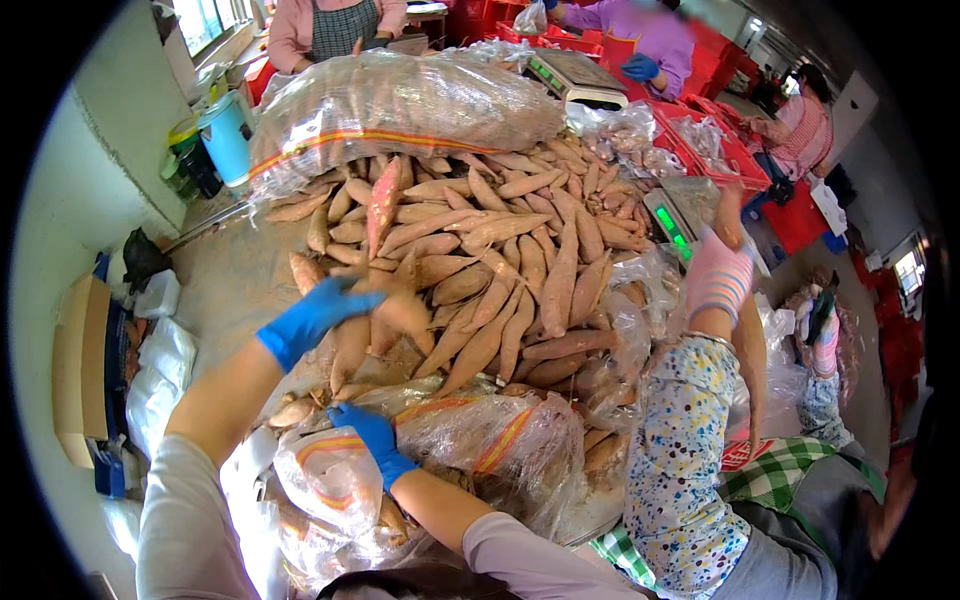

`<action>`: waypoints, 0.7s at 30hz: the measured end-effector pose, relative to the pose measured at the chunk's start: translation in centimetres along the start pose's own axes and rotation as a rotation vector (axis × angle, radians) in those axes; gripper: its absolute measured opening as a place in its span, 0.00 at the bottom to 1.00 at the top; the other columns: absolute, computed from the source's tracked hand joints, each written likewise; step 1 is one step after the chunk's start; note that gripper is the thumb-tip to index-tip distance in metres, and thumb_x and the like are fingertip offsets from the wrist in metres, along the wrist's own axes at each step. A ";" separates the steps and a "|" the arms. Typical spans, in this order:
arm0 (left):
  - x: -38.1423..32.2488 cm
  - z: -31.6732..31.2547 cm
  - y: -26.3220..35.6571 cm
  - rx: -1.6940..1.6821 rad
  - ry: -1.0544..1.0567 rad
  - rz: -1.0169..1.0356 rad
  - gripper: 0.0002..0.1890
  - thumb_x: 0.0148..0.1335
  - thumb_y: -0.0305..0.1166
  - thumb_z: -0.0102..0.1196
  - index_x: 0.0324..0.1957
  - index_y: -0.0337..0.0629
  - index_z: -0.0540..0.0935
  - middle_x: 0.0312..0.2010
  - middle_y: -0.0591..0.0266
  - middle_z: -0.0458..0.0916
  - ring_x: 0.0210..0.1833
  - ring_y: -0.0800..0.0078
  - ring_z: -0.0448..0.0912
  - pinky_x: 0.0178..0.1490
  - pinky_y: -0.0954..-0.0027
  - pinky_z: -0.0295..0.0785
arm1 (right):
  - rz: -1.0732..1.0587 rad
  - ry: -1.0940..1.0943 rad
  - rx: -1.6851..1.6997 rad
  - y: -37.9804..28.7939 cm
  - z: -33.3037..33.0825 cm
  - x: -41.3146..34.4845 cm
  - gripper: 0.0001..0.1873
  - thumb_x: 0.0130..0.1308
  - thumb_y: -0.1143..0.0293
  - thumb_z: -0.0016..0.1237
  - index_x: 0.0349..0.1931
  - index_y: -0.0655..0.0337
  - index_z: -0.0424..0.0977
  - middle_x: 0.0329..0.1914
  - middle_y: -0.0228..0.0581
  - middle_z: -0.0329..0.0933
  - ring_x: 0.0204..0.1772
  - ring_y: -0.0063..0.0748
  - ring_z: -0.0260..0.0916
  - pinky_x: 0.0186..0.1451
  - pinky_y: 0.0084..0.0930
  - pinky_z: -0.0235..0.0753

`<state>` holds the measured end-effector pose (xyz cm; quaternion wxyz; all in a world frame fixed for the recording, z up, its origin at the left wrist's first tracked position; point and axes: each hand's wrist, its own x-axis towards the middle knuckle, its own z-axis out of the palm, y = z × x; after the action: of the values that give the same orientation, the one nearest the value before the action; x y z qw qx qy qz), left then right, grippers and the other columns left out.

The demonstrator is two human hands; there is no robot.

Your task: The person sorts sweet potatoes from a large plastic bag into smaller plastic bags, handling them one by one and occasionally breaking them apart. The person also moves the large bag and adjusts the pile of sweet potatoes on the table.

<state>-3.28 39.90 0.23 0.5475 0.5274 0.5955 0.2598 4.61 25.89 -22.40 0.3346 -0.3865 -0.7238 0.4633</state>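
Observation:
My left hand (322,315), in a blue glove, is over the near left part of a heap of sweet potatoes (487,281). A motion-blurred sweet potato (407,313) is right at its fingertips; whether the fingers hold it is unclear. Lower down, my right hand (371,442), also blue-gloved, grips the edge of a clear plastic bag (491,431) with red and yellow stripes. Sweet potatoes show through and beside this bag. A reddish sweet potato (383,202) lies on top of the heap.
A large filled plastic bag (405,105) lies behind the heap. At right, a co-worker's gloved hand (720,274) holds a sweet potato by a digital scale (675,217). Another scale (576,75), red crates (709,142) and further co-workers are beyond. A blue container (225,139) stands back left.

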 end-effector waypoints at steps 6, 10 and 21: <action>-1.3 0.4 11.1 -0.511 -0.055 0.526 0.29 0.62 0.47 0.47 0.63 0.47 0.62 0.63 0.56 0.57 0.62 0.65 0.62 0.63 0.61 0.58 | -0.051 -0.151 0.295 3.4 2.4 -0.1 0.11 0.65 0.70 0.36 0.43 0.63 0.70 0.38 0.32 0.74 0.43 0.20 0.69 0.49 0.18 0.68; -6.3 -0.7 9.4 -0.239 -0.075 0.482 0.23 0.64 0.41 0.46 0.59 0.43 0.67 0.58 0.60 0.66 0.59 0.68 0.66 0.62 0.64 0.61 | 0.321 -0.255 0.879 -0.2 -0.1 -0.1 0.09 0.65 0.70 0.36 0.38 0.61 0.70 0.36 0.36 0.75 0.41 0.25 0.70 0.47 0.21 0.69; -29.5 1.7 -11.8 -0.243 0.416 0.109 0.16 0.62 0.30 0.50 0.50 0.35 0.75 0.49 0.57 0.76 0.53 0.72 0.72 0.60 0.71 0.63 | 0.624 -0.351 1.185 -5.2 -6.4 2.0 0.09 0.62 0.70 0.41 0.35 0.63 0.73 0.35 0.36 0.74 0.39 0.29 0.71 0.45 0.25 0.71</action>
<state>-10.35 8.90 0.49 0.4576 0.4241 0.6304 0.4619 7.79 28.83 -15.12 0.2182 -0.2478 -0.2470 0.9110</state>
